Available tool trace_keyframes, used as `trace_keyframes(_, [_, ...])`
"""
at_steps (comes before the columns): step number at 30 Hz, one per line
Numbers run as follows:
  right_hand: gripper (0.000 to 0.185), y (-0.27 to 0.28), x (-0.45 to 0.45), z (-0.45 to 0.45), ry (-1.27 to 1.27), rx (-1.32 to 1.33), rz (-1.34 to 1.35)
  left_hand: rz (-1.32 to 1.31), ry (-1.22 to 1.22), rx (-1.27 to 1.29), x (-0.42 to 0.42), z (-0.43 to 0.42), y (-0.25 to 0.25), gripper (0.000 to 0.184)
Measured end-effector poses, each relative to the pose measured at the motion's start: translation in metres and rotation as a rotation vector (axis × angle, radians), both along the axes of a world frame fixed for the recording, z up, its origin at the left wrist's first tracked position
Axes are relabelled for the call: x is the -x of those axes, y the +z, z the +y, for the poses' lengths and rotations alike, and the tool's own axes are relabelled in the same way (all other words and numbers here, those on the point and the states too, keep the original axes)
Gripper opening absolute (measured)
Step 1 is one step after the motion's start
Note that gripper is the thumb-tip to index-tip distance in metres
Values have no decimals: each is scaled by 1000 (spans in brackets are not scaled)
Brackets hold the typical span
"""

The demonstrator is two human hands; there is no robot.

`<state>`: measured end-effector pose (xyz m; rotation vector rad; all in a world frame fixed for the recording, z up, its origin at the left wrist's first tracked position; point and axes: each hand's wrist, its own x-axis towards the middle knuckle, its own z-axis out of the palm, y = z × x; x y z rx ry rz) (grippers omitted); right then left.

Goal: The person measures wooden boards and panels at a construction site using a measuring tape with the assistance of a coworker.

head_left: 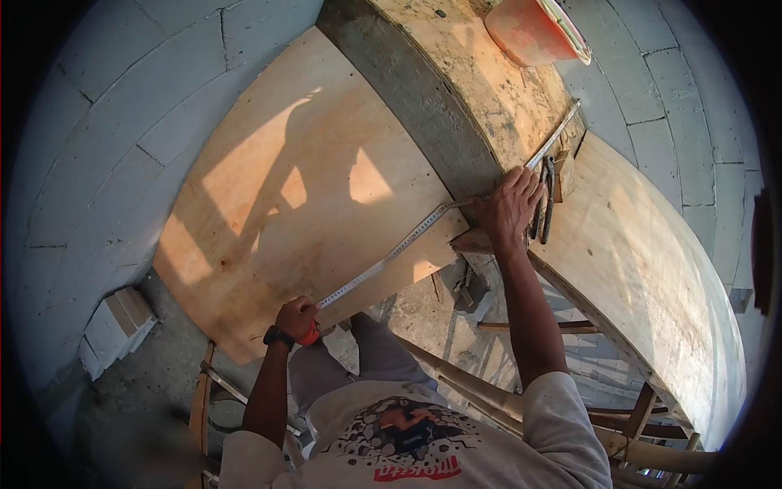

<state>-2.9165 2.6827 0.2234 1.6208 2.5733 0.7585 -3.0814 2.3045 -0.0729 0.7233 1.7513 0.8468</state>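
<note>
My left hand point(295, 321), wearing a dark wristwatch, is closed around the red case of a tape measure point(310, 334) at the near edge of a plywood sheet point(309, 204). From there the white blade point(383, 265) runs up and right across the plywood. My right hand point(509, 205) presses the blade against the corner of a raised, dirty beam form point(456, 106), fingers bent over it. Beyond that hand, the blade goes on along the top of the form. Pincers with dark handles point(546, 204) are right beside my right fingers.
A reddish bucket point(533, 33) stands on the form. Grey block walls point(155, 106) rise on both sides. Another plywood panel point(652, 269) extends right. White blocks point(118, 326) sit at lower left, and wooden poles point(489, 395) cross below the panels.
</note>
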Motion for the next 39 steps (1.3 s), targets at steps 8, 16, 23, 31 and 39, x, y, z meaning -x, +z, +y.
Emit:
trace_keyframes(8, [92,-10,0,4,4,-55,3,-114,129,-40,-16,-10,13,33])
trace_keyframes(16, [84,-19,1,5,18,-87,70,-156,144,-25,-18,-15,-18,33])
trace_keyframes(23, [92,-19,4,-1,8,-64,47,-77,65,32,-23,-6,-31,36])
trace_keyframes(31, [109,-22,-2,2,38,-118,0,6,102,28,-34,12,-48,34])
trace_keyframes(39, [119,-13,11,-1,3,-74,-102,68,202,51,-57,25,-75,33])
